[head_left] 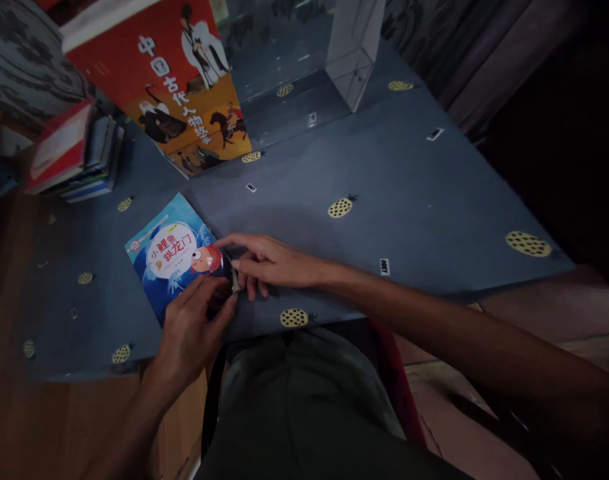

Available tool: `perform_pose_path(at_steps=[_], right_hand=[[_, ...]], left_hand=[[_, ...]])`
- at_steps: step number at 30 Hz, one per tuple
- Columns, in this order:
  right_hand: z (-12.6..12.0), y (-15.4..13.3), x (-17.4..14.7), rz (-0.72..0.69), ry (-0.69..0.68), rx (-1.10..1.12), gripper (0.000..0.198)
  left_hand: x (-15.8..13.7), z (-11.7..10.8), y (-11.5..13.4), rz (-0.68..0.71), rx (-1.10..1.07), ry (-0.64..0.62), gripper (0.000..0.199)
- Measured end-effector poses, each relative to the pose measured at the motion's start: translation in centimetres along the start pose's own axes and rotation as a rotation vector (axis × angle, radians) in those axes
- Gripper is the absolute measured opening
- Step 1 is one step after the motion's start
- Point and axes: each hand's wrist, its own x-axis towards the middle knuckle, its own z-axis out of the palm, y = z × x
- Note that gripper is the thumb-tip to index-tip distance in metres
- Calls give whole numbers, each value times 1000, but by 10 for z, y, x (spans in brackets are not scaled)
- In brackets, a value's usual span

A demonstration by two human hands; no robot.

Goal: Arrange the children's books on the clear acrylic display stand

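A thin blue children's picture book (pixel 177 235), with a red-capped cartoon fish and red Chinese title on its cover, lies tilted near the table's front edge. My left hand (pixel 190 327) is curled at its lower right corner, fingers over the cover and thumb near the corner. Its fingers and thumb hide that part of the book. Reaching in from the right, my right hand (pixel 269 261) has its index finger stretched to the book's right edge. The right thumb is apart from that finger and close to the edge; the other fingers bend down toward the cloth. A bit of page edge shows between the hands.
A large red-and-orange book (pixel 129 80) stands upright at the back left. Beside it is a clear acrylic stand (pixel 351 57). A stack of books (pixel 67 157) lies at the far left. A grey-blue pineapple-print cloth (pixel 414 173) covers the table.
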Motion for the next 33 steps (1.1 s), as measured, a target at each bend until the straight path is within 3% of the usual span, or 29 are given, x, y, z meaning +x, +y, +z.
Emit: perform_pose_path(at_steps=[9, 16, 21, 26, 33], right_hand=[[0, 1, 0, -4, -22, -21, 56], [-5, 3, 0, -53, -107, -4, 76], [-9, 6, 4, -42, -166, 39, 87], [-9, 9, 8, -32, -170, 29, 89], [-9, 10, 10, -37, -167, -62, 63]], left_hand=[[7, -6, -6, -92, -205, -27, 22], [16, -10, -16, -265, -495, -160, 30], [19, -13, -14, -315, -559, -195, 35], [17, -10, -12, -272, -538, -153, 31], [0, 4, -12, -117, -312, 29, 29]])
